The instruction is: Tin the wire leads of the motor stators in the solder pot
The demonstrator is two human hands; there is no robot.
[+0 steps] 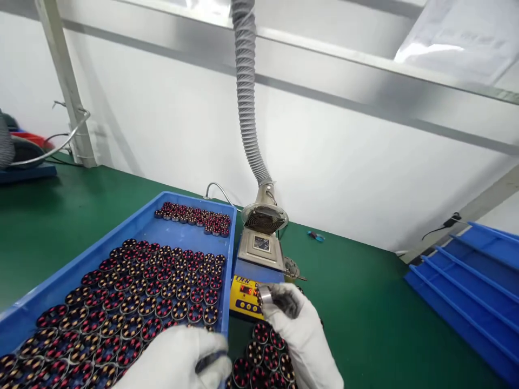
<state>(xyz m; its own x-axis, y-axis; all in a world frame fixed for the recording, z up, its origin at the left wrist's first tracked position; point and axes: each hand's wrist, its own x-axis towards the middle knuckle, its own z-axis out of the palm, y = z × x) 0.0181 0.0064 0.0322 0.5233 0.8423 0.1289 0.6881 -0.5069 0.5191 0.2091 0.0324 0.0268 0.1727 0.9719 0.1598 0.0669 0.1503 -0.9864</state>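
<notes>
The gloved right hand (299, 329) is pinched on a silvery ring-shaped stator (266, 295) before the yellow digital controller (238, 297). At left, the gloved left hand (178, 356) curls over the blue tray's (174, 235) near end; I cannot tell whether it grips anything.

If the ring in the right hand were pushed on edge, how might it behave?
The ring would probably roll, given its curved outer side. It likely feels stiff: that shiny, metallic-looking surface shows no dent in the right hand.
</notes>
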